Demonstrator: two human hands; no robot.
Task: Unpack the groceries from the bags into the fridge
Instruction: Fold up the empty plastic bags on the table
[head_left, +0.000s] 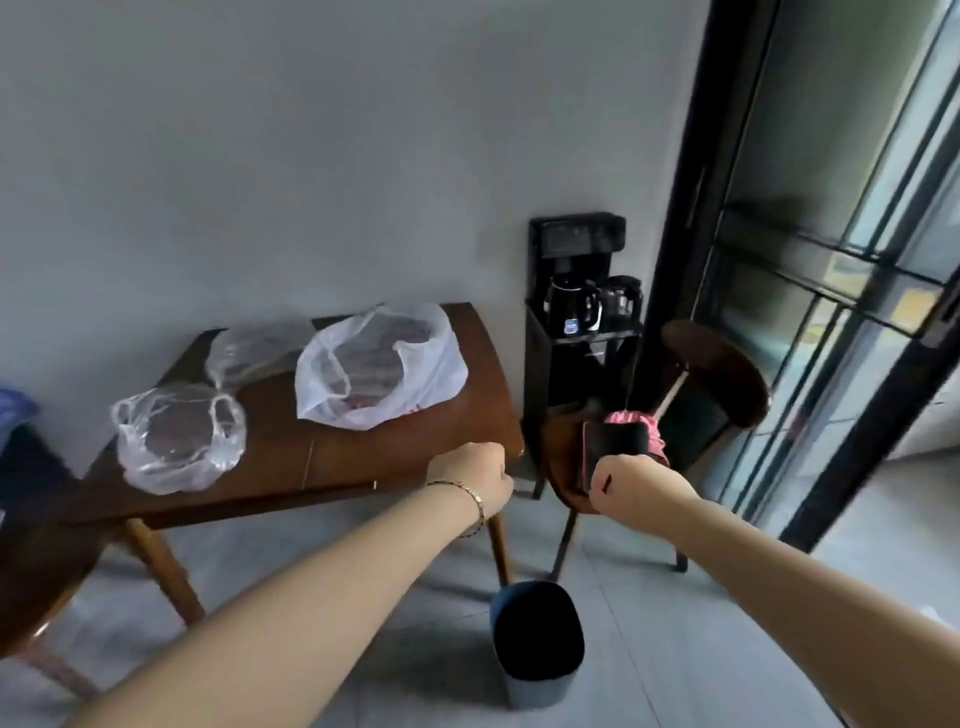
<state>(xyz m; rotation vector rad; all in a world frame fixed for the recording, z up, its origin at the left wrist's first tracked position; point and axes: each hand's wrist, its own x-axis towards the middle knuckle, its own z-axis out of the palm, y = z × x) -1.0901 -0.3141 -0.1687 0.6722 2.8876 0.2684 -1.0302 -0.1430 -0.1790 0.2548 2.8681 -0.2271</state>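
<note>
Three plastic bags lie on a dark wooden table (332, 457). A white bag (379, 364) with dark contents sits at the far right. Behind it to the left lies a clear bag (254, 348), and another clear bag (176, 441) rests nearer the left edge. My left hand (472, 480) is stretched out over the table's near right corner, fingers curled into a fist with nothing in it. My right hand (634, 486) is also a closed fist, held in front of a wooden chair (711, 379). No fridge is in view.
A black stand with kettles (582, 312) is against the wall beside the table. The chair seat carries a black and pink item (618, 441). A blue bin (537, 642) stands on the grey floor below my hands. Glass doors with black frames (831, 260) fill the right.
</note>
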